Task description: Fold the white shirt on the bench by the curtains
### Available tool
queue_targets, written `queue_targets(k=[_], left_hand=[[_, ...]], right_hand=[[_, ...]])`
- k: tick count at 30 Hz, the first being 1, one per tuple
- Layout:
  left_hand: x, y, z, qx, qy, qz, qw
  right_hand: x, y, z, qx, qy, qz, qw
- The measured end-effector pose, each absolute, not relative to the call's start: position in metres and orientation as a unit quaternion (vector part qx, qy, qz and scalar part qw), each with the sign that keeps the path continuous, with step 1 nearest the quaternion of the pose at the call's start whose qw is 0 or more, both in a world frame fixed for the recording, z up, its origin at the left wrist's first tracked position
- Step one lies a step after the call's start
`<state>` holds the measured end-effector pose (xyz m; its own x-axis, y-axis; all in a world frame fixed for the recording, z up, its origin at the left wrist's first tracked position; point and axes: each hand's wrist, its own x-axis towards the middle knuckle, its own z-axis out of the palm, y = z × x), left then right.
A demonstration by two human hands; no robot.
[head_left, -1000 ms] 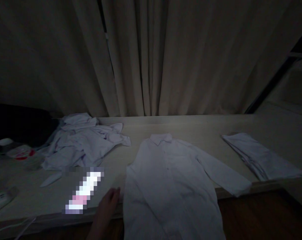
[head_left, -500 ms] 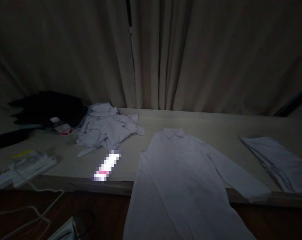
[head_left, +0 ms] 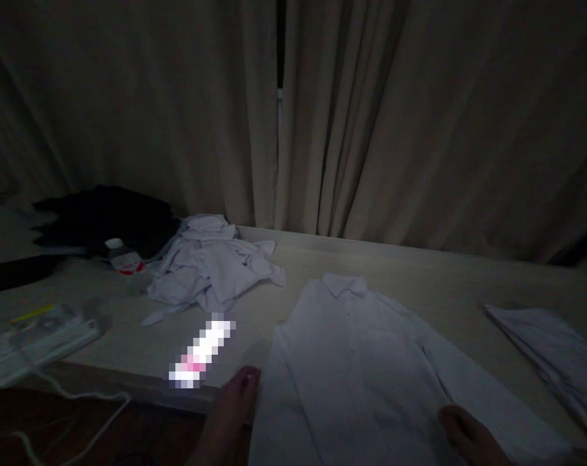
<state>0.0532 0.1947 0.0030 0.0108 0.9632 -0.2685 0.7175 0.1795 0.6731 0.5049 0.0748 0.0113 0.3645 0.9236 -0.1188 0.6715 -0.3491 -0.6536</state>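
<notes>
A white collared shirt [head_left: 342, 369] lies spread front up, its collar towards the curtain and its lower part running out of the bottom of the view. My left hand [head_left: 232, 408] is at the shirt's left edge, fingers curled closed against the cloth. On the other side, my right hand [head_left: 470, 437] has its fingers bent closed on the shirt's right edge, beside the long sleeve reaching to the lower right. The dim light hides exactly how much cloth each hand pinches.
A crumpled white cloth heap [head_left: 215, 265] lies at the back left, next to dark clothing [head_left: 109, 217] and a bottle [head_left: 124, 257]. Folded white cloth [head_left: 550, 343] is on the right. A blurred-out bright object [head_left: 203, 353], a power strip [head_left: 48, 353] and a cable [head_left: 94, 396] sit at left.
Both my hands have come into view from below and reached the shirt's two sides. The view has tilted up slightly, so the table things appear lower.
</notes>
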Motion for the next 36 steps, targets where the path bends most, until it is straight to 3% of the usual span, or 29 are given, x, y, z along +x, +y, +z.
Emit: queue_targets(k=[3, 7, 14, 26, 36], left_hand=[[0.083, 0.254, 0.006, 0.634, 0.704, 0.199, 0.25], [0.097, 0.3, -0.018, 0.701, 0.685, 0.171, 0.097], [0.087, 0.315, -0.058, 0.726, 0.661, 0.171, 0.083], [0.079, 0.316, -0.092, 0.726, 0.622, 0.293, -0.026], [0.079, 0.314, -0.091, 0.722, 0.601, 0.322, -0.114]], right_hand=[[0.467, 0.169, 0.023, -0.717, -0.559, 0.266, 0.321], [0.406, 0.291, 0.03, -0.677, -0.589, 0.28, 0.342], [0.34, 0.426, -0.002, -0.675, -0.594, 0.307, 0.311], [0.322, 0.497, -0.047, -0.685, -0.576, 0.341, 0.288], [0.3, 0.511, -0.056, -0.704, -0.584, 0.267, 0.303]])
